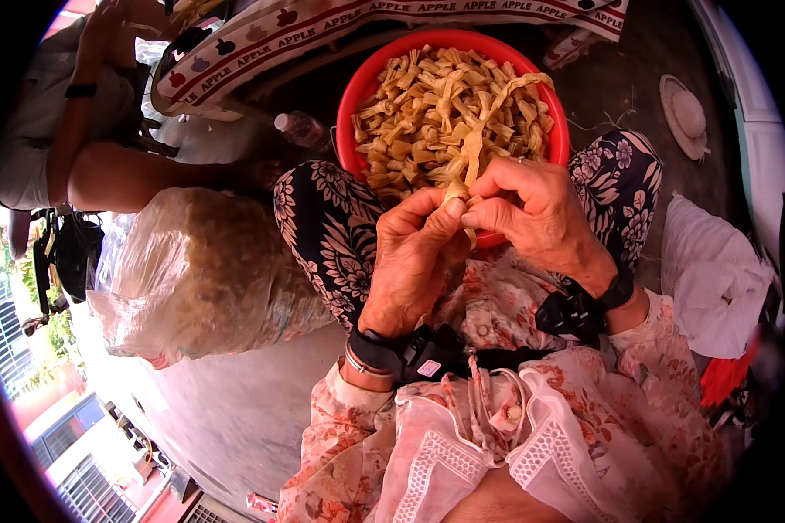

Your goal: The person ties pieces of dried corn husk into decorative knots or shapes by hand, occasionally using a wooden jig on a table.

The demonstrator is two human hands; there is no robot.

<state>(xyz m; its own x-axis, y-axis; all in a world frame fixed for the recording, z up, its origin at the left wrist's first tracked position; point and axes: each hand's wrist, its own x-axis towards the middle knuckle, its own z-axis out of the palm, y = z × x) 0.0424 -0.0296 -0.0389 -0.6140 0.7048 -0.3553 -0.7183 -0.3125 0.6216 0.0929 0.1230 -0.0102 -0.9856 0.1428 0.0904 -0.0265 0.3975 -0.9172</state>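
Both of my hands meet over the near rim of a red plastic basin (352, 108) that sits between my knees. Many short, folded or knotted pieces of a yellowish dried strip material (405, 124) fill it. My left hand (413, 255) pinches a knotted yellowish strip (473, 153) between thumb and forefinger. At that same knot, the thumb and forefinger of my right hand (536, 212) grip the strip. Its long tail runs up across the pile to the basin's far right rim. The underside of the knot is hidden by my fingers.
A large filled plastic bag (203, 274) stands on my left, with a seated person's leg (137, 173) beyond it. Near the basin lies a plastic bottle (303, 129). A white sack (713, 281) and a straw hat (685, 116) are on the right. A printed cloth (261, 55) hangs behind.
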